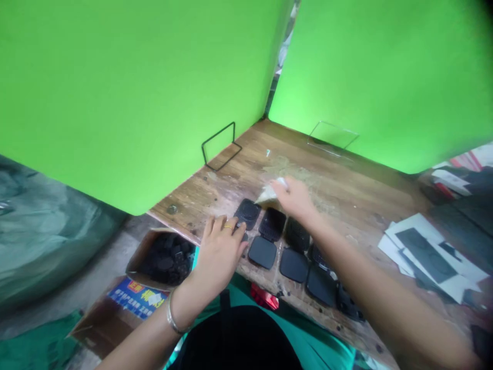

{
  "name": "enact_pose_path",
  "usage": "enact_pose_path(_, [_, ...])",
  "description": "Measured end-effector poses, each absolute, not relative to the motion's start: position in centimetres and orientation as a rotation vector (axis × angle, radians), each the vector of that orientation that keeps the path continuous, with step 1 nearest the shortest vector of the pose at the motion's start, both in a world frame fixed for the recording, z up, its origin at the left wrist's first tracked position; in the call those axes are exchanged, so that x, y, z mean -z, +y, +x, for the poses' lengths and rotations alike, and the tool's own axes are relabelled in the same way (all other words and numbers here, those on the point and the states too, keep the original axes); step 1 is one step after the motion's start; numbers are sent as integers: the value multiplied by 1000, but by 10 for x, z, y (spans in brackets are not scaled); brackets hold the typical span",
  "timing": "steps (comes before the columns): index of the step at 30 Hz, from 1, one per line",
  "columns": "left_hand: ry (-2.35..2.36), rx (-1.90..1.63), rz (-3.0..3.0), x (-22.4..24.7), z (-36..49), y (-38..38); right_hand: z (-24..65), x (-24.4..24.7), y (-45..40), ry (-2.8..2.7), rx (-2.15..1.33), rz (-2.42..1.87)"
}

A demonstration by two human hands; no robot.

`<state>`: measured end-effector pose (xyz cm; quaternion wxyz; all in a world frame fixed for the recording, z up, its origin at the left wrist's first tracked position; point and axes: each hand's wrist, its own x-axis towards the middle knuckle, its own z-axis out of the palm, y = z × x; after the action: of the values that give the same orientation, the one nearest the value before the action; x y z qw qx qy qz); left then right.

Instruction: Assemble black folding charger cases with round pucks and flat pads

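Observation:
My right hand is closed round a small whitish cone-shaped bag, its pointed end at the top corner of a black square piece. My left hand, with a ring and a bracelet, rests palm down with spread fingers at the table's near edge, beside that piece; whether anything lies under its fingers is hidden. Several black square pieces lie in two rows, among them a flat one and a glossy one. My right forearm covers part of the rows.
Green panels stand behind the wooden table, with a black wire stand and a pale one. White sheets lie at right. Below the left edge, a cardboard box holds black pieces.

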<state>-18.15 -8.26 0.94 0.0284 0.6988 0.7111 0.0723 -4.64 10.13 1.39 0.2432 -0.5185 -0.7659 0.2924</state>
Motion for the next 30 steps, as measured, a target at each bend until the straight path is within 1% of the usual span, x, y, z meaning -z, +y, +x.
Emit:
enact_pose_path(3, [2199, -256, 2195, -9, -183, -81, -15, -18, 102, -1530, -1417, -1404])
enact_pose_path(5, [2177, -281, 2234, -9, -185, -79, 14, -24, 97, -1167, -1694, -1320])
enact_pose_path(7, [2147, -327, 2263, -10, -189, -77, 49, -29, 88, -942, -1802, -1241])
enact_pose_path(9, [2121, -396, 2284, -10, -193, -75, 88, -32, 77, -794, -1803, -1200])
enact_pose_path(15, [1894, -666, 2394, -5, -192, -60, 189, -31, 28, -446, -1572, -1147])
enact_pose_path(19, [1597, -828, 2527, 0, -172, -44, 221, -24, -11, -583, -1544, -1176])
enact_pose_path(21, [1453, -868, 2580, 3, -158, -35, 236, -19, -23, -696, -1462, -1267])
enact_pose_path(23, [1343, -876, 2612, 6, -142, -28, 259, -14, -29, -859, -1221, -1442])
enact_pose_path(25, [1254, -877, 2641, 9, -127, -22, 291, -11, -31, -1028, -845, -1684])
enact_pose_path(27, [1186, -860, 2665, 11, -112, -18, 329, -10, -30, -1086, -498, -1884])
enact_pose_path(30, [1094, -842, 2697, 11, -89, -15, 390, -8, -24, -977, -226, -2040])
